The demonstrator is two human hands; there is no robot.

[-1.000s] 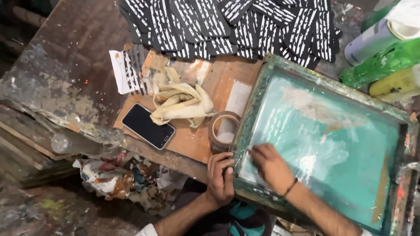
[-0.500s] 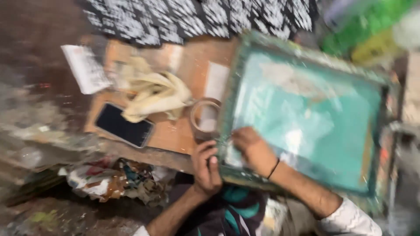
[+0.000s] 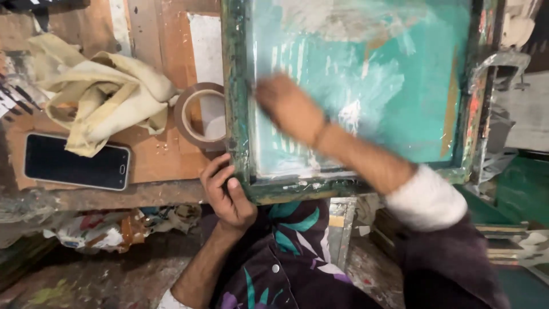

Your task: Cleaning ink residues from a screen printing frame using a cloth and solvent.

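The left hand (image 3: pixel 227 197) grips the printing frame (image 3: pixel 239 103) at its near corner; the right hand (image 3: pixel 289 107), blurred, lies flat on the partly smeared mesh (image 3: pixel 394 86), apparently grasping nothing.

left hand (image 3: pixel 227 197): fingers curled, gripping | right hand (image 3: pixel 287 107): flat, blurred, palm down

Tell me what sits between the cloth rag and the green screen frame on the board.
In the head view, a roll of brown tape lies flat between the cream cloth rag and the green screen frame, right against the frame's left edge.
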